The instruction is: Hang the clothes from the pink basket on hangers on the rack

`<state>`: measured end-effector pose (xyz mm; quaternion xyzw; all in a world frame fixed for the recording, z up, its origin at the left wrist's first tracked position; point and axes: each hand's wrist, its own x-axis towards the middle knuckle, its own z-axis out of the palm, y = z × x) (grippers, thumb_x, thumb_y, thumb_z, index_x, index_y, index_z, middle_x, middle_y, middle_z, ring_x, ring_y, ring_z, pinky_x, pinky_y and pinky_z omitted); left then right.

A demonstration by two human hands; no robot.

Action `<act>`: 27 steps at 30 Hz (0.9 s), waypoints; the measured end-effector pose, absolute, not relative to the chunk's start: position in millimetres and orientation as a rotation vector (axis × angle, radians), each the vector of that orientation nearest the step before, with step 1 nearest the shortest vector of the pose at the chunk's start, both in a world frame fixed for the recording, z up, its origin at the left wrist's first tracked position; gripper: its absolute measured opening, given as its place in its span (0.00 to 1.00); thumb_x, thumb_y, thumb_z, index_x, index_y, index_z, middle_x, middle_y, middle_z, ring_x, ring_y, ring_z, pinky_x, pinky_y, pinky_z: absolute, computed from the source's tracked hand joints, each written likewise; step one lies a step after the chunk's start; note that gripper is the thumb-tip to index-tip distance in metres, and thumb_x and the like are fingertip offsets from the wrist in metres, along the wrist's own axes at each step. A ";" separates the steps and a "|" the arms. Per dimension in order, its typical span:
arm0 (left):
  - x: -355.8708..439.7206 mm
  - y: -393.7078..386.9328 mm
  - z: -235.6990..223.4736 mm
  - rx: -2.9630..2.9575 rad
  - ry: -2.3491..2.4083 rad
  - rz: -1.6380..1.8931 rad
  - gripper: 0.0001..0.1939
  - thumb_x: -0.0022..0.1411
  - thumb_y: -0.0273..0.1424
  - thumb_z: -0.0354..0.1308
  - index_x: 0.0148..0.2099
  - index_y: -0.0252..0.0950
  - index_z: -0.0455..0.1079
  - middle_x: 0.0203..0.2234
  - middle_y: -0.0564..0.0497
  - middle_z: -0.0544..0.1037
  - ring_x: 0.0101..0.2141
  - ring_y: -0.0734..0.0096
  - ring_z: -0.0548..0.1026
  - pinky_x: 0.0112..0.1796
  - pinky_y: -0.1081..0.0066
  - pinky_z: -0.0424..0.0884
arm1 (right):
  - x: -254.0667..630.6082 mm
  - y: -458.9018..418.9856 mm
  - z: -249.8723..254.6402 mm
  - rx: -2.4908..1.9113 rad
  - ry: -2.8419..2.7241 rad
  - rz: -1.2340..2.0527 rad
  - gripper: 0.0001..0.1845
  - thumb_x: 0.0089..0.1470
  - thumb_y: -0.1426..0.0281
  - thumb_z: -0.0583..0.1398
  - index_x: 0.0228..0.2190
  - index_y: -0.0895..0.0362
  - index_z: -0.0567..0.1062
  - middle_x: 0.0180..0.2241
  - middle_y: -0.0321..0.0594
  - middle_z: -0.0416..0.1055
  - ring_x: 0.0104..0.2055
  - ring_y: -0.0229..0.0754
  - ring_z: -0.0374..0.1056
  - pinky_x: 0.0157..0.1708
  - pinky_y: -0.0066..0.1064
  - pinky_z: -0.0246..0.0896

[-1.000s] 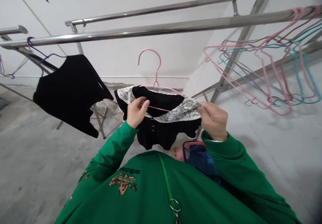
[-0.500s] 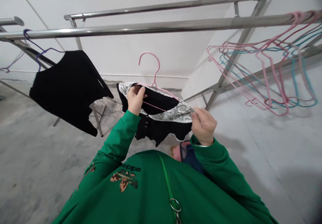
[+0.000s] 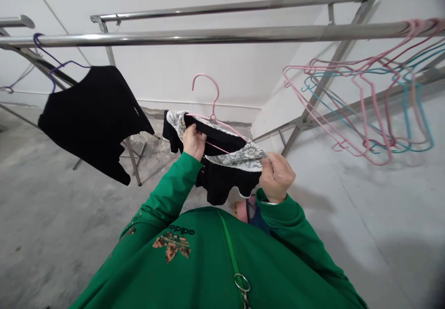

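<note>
A black top with a white lace collar [image 3: 239, 161] hangs between my two hands, below the rail. Inside its neck opening sits a pink hanger [image 3: 215, 97], its hook standing free in the air, apart from the rail. My left hand [image 3: 194, 141] is closed on the neck edge at the left of the opening, fingertips partly inside the fabric. At the other end, my right hand [image 3: 277, 177] pinches the corner of the lace and draws it outward. The lower part of the top droops in folds.
A metal rail [image 3: 208, 35] crosses in front of me. On it at left hangs a black garment [image 3: 90, 119] on a purple hanger [image 3: 62, 66]. Several pink and blue hangers [image 3: 373, 110] hang at right. Something pink [image 3: 240, 211] stands on the floor below.
My left hand has slid slightly right and down along the neck edge. My right hand has shifted a little left and down with the lace corner, and the top's lower folds have moved.
</note>
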<state>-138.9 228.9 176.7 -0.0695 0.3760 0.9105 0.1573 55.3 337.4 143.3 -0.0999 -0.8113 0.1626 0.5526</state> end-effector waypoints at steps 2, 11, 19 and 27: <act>-133.0 229.6 166.3 -0.195 1.067 2.536 0.08 0.59 0.23 0.50 0.28 0.36 0.58 0.18 0.58 0.67 0.22 0.82 0.70 0.31 0.77 0.70 | 57.9 339.2 140.5 -0.219 -1.908 0.375 0.07 0.58 0.73 0.55 0.34 0.56 0.74 0.26 0.42 0.72 0.29 0.43 0.69 0.31 0.35 0.65; -127.1 147.4 180.3 0.835 2.340 1.778 0.19 0.56 0.46 0.58 0.26 0.36 0.64 0.16 0.55 0.64 0.20 0.75 0.66 0.22 0.74 0.61 | 79.3 348.5 140.1 -0.224 -1.938 0.324 0.07 0.58 0.73 0.56 0.35 0.55 0.74 0.27 0.42 0.73 0.29 0.43 0.70 0.31 0.34 0.66; -160.3 163.4 171.2 1.035 3.051 1.584 0.15 0.51 0.28 0.57 0.42 0.37 0.60 0.36 0.47 0.67 0.39 0.61 0.69 0.43 0.60 0.66 | 86.3 345.7 140.9 -0.286 -1.978 0.292 0.09 0.60 0.70 0.54 0.33 0.55 0.74 0.26 0.41 0.72 0.29 0.43 0.69 0.33 0.35 0.65; -195.8 143.7 189.1 1.291 2.994 1.310 0.17 0.43 0.17 0.48 0.37 0.38 0.64 0.28 0.50 0.69 0.34 0.63 0.70 0.39 0.63 0.68 | 88.3 349.3 135.6 -0.246 -2.033 0.230 0.09 0.59 0.73 0.53 0.34 0.56 0.74 0.25 0.42 0.70 0.28 0.42 0.66 0.30 0.35 0.62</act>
